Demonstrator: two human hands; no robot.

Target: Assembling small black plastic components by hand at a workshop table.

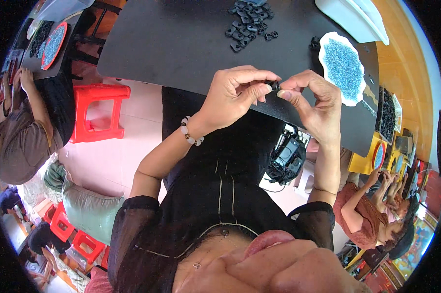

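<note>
Between my two hands, just above the table's near edge, is a small black part (273, 85). My left hand (232, 95) pinches it between thumb and fingers, which cover much of it. The thumb and forefinger of my right hand (318, 100) are pressed together at the part's right side; anything tiny between them is hidden. A loose pile of similar black parts (247, 30) lies farther back on the table. To the right of my right hand stands a white scalloped plate (323, 57) full of small blue, clear-looking beads (344, 68).
The dark table (167, 44) reaches its near edge under my hands. A white plastic bin (350, 19) stands at the back right. A red stool (101, 112) is on the floor to the left. Other people sit working on both sides, with red-rimmed plates of beads (54, 46) nearby.
</note>
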